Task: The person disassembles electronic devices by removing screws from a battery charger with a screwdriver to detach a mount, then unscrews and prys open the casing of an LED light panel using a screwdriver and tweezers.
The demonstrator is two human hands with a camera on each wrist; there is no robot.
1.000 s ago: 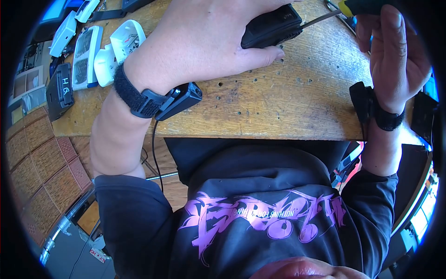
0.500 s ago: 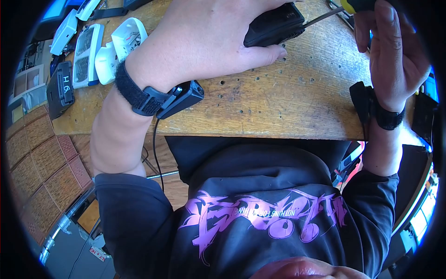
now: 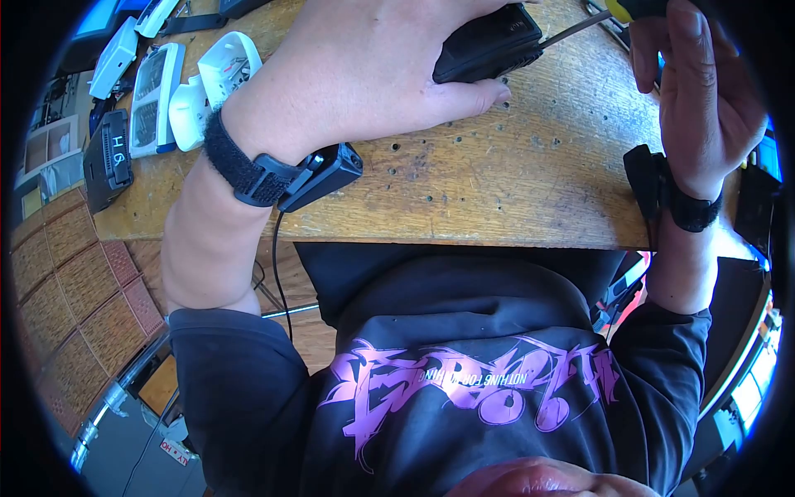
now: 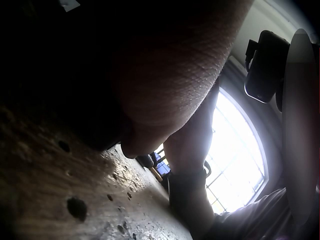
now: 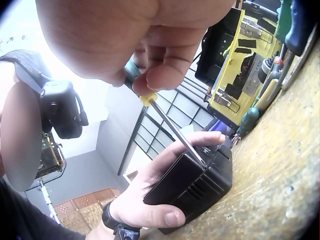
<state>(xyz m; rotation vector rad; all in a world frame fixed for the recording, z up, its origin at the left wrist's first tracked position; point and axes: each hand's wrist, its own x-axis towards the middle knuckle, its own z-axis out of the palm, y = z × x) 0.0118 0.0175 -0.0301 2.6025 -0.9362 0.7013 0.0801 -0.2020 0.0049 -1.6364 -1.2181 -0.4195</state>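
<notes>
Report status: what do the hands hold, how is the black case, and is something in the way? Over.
Left hand grips black case. Right hand holds screwdriver, tip at case's edge. No obstruction visible.

The head view's top edge crops the left hand and screwdriver, whose handle the right hand partly hides. Shadow obscures much of the left wrist view. Parts inside the white tray are too small to identify.

a hand could pass over the wooden tabletop between the left wrist camera and right wrist camera; farther out, the black box and screwdriver block it, white containers crowding the left
</notes>
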